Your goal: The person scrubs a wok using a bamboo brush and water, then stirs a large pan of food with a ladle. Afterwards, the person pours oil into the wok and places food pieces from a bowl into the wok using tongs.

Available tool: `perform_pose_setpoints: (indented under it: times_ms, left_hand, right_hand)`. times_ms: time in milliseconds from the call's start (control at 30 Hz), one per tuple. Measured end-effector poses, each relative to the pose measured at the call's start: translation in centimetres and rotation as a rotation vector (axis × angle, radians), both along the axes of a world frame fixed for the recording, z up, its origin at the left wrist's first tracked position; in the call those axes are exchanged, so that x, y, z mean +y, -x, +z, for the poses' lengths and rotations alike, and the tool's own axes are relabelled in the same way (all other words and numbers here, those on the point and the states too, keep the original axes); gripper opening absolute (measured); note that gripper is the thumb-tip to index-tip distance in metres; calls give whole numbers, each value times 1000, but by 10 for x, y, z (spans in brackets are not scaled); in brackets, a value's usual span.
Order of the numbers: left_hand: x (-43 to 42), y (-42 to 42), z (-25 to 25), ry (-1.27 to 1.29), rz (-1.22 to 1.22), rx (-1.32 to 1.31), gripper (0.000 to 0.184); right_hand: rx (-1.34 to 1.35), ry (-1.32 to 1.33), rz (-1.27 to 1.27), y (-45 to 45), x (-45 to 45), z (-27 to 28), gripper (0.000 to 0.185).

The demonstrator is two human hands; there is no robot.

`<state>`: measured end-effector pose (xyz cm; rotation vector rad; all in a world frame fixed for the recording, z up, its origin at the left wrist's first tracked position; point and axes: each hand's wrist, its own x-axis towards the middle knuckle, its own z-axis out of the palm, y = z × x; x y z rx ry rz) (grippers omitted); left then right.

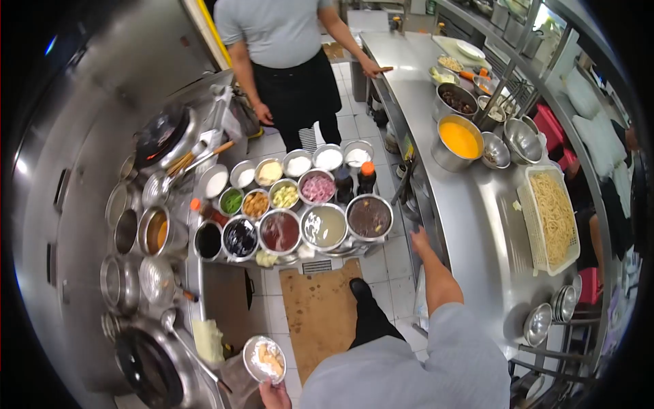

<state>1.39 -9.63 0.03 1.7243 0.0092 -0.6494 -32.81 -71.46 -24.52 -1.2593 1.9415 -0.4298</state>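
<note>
At the bottom, my left hand [274, 394] grips the rim of a small metal bowl [251, 361] with pale chunks [270, 358] in it. My right hand [420, 240] reaches forward beside the steel counter's edge, low by the under-shelf, its fingers loosely apart and nothing visible in them. Ahead stands a cluster of metal pots: a dark red sauce [280, 230], a cloudy liquid [323, 226] and a brown sauce [369, 217]. Behind them are chopped pink pieces [317, 187], green herbs [231, 200] and several bowls of white powder [329, 158].
A co-worker in a black apron [296, 92] stands beyond the pots, one hand at the counter [470, 218]. On it are a pot of orange liquid [459, 141] and a basket of noodles [548, 218]. Woks [150, 368] and a ladle [187, 341] line the left. Cardboard [317, 313] covers the floor.
</note>
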Motion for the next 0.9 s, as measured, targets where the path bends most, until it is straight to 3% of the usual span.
perform_pose_setpoints:
  times_ms: [33, 100, 200, 300, 333, 367, 400, 467, 500, 567, 600, 633, 700, 733, 767, 900]
  left_hand:
    - [-22, -1, 4, -41, 7, 112, 32]
    - [-54, -6, -3, -16, 49, 305, 36]
    - [-123, -3, 31, 66, 228, 524, 37]
    - [-138, -4, 27, -70, 293, 539, 43]
    - [-138, -9, 26, -138, 267, 509, 45]
    - [-153, -10, 36, -431, 18, 385, 48]
    - [-163, -11, 41, -454, 22, 383, 48]
    - [-180, -13, 40, -271, 481, 612, 49]
    - [-188, -14, 37, -343, 552, 622, 53]
    - [-210, -12, 42, -373, 527, 565, 53]
    - [-216, -8, 42, -401, 490, 512, 54]
    - [-203, -12, 32, -284, 531, 580, 52]
    - [-170, -21, 9, -304, 408, 601, 51]
    - [-166, -20, 3, -181, 406, 596, 53]
    - [-139, -21, -19, -74, 293, 574, 57]
    - [-197, -14, 19, 103, 363, 511, 56]
  right_hand:
    - [-65, -5, -23, -9, -31, 8, 70]
    - [-98, 161, -34, -4, -111, -107, 68]
    - [-297, 188, -175, -28, -174, -111, 63]
    - [-344, 50, -378, -47, -224, -88, 55]
    - [-166, 151, -337, -37, -252, -150, 52]
    - [-78, 229, -295, -51, -260, -115, 52]
    - [-239, 112, -396, -59, -259, -72, 55]
    - [-288, 224, -394, -58, -278, -92, 49]
    - [-388, 235, -427, -57, -285, -83, 50]
    - [-497, 241, -440, -63, -300, -88, 50]
    - [-458, 111, -469, -57, -305, -93, 55]
    - [-420, -13, -489, -55, -314, -97, 60]
    - [-382, -13, -489, -53, -319, -100, 61]
    - [-406, -19, -484, -53, -320, -99, 60]
    - [-493, -15, -484, -53, -321, -100, 63]
    - [-861, 127, -467, -44, -315, -119, 83]
